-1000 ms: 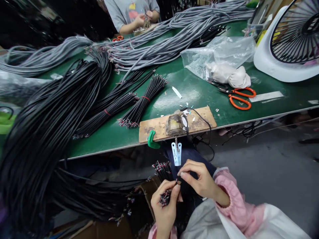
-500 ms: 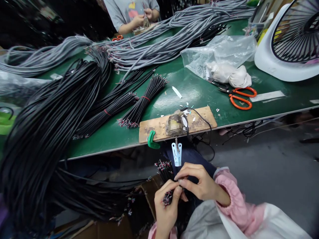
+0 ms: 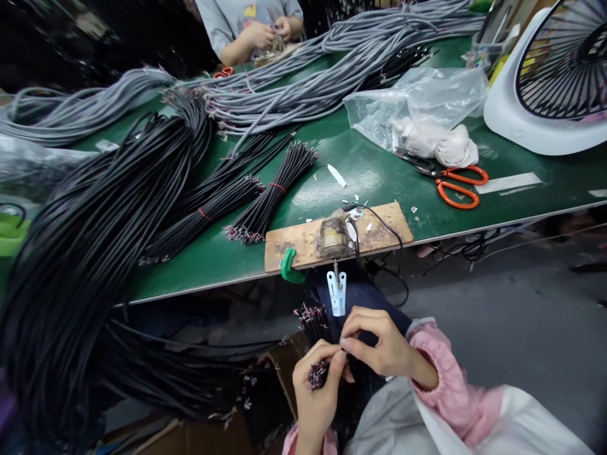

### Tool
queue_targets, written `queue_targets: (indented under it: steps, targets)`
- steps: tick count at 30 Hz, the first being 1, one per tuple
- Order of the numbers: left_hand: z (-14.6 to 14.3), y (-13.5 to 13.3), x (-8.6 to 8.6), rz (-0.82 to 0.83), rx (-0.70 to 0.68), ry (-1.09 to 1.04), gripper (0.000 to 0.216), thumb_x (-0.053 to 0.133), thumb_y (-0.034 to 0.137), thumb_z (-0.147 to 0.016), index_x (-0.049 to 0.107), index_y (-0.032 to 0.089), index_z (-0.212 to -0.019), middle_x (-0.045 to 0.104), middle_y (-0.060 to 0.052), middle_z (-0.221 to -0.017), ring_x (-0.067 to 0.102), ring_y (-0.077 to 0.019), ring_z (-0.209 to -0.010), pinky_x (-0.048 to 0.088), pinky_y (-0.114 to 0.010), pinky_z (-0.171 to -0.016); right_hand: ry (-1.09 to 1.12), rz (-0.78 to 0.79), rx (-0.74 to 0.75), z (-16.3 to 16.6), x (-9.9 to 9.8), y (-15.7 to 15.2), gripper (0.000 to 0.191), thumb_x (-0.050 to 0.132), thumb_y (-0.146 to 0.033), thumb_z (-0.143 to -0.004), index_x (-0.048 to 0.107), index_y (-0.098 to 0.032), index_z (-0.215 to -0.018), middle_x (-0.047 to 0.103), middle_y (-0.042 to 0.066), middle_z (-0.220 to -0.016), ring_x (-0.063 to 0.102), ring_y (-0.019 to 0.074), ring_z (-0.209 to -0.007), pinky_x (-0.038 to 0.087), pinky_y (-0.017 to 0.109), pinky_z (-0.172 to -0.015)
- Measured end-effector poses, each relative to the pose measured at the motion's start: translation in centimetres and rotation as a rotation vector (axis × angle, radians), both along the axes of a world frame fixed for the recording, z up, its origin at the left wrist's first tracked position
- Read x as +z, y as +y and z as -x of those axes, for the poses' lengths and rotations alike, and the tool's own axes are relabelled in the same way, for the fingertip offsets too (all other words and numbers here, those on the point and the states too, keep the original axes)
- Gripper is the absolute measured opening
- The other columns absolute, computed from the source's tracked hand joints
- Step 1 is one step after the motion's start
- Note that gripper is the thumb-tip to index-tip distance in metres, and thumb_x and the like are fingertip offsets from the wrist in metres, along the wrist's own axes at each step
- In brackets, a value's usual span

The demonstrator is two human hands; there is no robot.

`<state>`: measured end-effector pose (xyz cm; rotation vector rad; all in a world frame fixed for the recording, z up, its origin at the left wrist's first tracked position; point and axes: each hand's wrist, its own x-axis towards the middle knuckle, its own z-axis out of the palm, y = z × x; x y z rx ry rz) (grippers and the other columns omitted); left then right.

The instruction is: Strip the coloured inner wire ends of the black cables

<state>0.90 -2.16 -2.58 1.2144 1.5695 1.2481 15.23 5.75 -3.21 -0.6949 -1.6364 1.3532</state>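
My left hand (image 3: 318, 379) is wrapped round a bundle of thin black cables (image 3: 317, 375), whose stripped ends with red and white wires poke out of the fist. Thumb and forefinger of my right hand (image 3: 374, 341) are pinched together at the left fingertips; whatever small piece lies between them is too hidden to make out. Just beyond my hands, more black cable ends (image 3: 313, 321) stand upright over my lap. A light blue clothes peg (image 3: 336, 294) hangs at the table edge, under a wooden board (image 3: 294, 243) with a worn block (image 3: 332, 237) on it.
Black cables (image 3: 114, 208) hang over the table's left edge, and tied black bundles (image 3: 279, 189) lie nearby. Grey cables (image 3: 284, 95) stretch across the back. Orange-handled scissors (image 3: 458, 186), a plastic bag (image 3: 417, 95) and a fan (image 3: 545, 82) are at right. A person (image 3: 256, 31) works opposite.
My right hand's fingers have drawn in slightly to a tighter pinch at the left fingertips. The left hand keeps its cable bundle. The person opposite has shifted their hands a little.
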Motion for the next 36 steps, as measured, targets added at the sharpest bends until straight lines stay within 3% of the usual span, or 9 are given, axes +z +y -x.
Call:
queue_targets:
  steps: [12, 15, 20, 25, 32, 36]
  targets:
    - [-0.6, -0.3, -0.3, -0.056, 0.084, -0.036, 0.017, 0.066, 0.017, -0.091, 0.070, 0.019, -0.074, 0.060, 0.006, -0.053, 0.056, -0.0101, -0.043, 0.045, -0.020, -0.049, -0.043, -0.094, -0.049, 0.2, 0.1, -0.4, 0.018, 0.056, -0.016, -0.094, 0.072, -0.013, -0.086, 0.072, 0.010, -0.078, 0.065, 0.0185, -0.072, 0.052, 0.028, -0.068]
    - [-0.6, -0.2, 0.0, -0.083, 0.099, -0.023, 0.016, 0.068, 0.017, -0.089, 0.071, 0.020, -0.074, 0.062, 0.005, -0.055, 0.058, -0.0108, -0.046, 0.046, -0.020, -0.050, -0.041, -0.086, -0.101, 0.5, 0.2, -0.6, 0.018, 0.056, -0.014, -0.090, 0.072, -0.014, -0.082, 0.071, 0.008, -0.073, 0.064, 0.0170, -0.066, 0.051, 0.027, -0.063]
    - [-0.5, -0.3, -0.2, -0.171, 0.079, -0.014, 0.012, 0.071, 0.012, -0.085, 0.073, 0.021, -0.077, 0.067, 0.003, -0.059, 0.063, -0.0132, -0.051, 0.049, -0.022, -0.054, -0.059, 0.102, -0.126, 0.9, -0.5, -0.5, 0.019, 0.058, -0.009, -0.080, 0.072, -0.015, -0.069, 0.070, 0.005, -0.065, 0.060, 0.0139, -0.056, 0.047, 0.024, -0.055]
    - [-0.4, -0.5, -0.6, -0.168, 0.080, -0.026, 0.016, 0.072, 0.010, -0.083, 0.069, 0.021, -0.072, 0.066, 0.004, -0.059, 0.062, -0.0136, -0.052, 0.049, -0.023, -0.055, 0.051, 0.267, -0.040, 0.8, -1.6, -0.5, 0.019, 0.059, -0.016, -0.085, 0.074, -0.014, -0.074, 0.072, 0.006, -0.068, 0.062, 0.0145, -0.060, 0.048, 0.024, -0.056]
    - [-0.3, 0.0, -0.3, -0.143, 0.065, 0.008, 0.018, 0.072, 0.011, -0.084, 0.068, 0.020, -0.069, 0.062, 0.005, -0.056, 0.059, -0.0111, -0.051, 0.047, -0.021, -0.055, 0.100, 0.066, -0.075, 0.7, -0.2, -0.8, 0.006, 0.069, -0.016, -0.084, 0.074, -0.014, -0.080, 0.067, 0.005, -0.071, 0.059, 0.0138, -0.062, 0.048, 0.023, -0.058]
    - [0.0, 0.2, 0.0, -0.110, -0.063, -0.020, 0.015, 0.071, 0.010, -0.084, 0.073, 0.021, -0.074, 0.067, 0.004, -0.058, 0.062, -0.0121, -0.050, 0.048, -0.021, -0.053, 0.072, 0.012, -0.078, 0.4, 0.2, -0.8, 0.011, 0.063, -0.012, -0.085, 0.070, -0.014, -0.077, 0.064, 0.004, -0.069, 0.056, 0.0134, -0.061, 0.046, 0.024, -0.057]
